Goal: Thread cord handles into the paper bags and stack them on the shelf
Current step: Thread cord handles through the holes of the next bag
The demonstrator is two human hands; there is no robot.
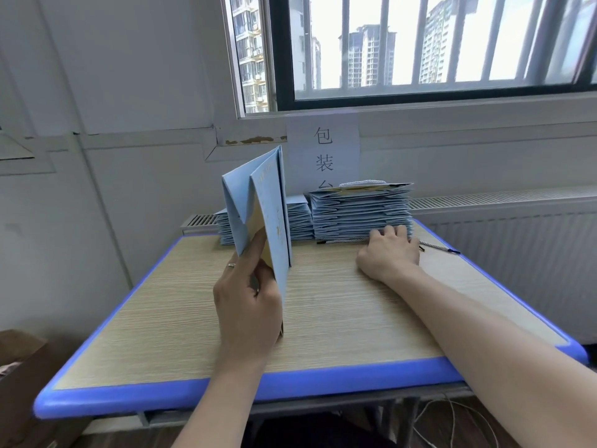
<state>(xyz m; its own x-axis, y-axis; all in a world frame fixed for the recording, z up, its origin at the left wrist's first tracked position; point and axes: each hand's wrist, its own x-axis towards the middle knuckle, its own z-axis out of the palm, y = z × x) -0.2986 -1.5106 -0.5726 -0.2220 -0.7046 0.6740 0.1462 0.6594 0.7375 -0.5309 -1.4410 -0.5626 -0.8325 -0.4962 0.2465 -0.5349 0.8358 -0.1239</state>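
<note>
Mid-batch, I'd say: left hand pinches one handle-less bag upright, right hand on cords at the table's far-right stack, grip unclear; shelf stacking not done.

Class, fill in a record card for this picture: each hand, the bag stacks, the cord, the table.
Surface: wood-grain tabletop with blue rim
Piles: taller stack of blue paper bags right, lower stack left
Handle: white twisted cord with dark tips, at taller stack's foot
Left hand: grips upright light blue folded paper bag
Right hand: palm down, fingers at cord; grip unclear
</note>
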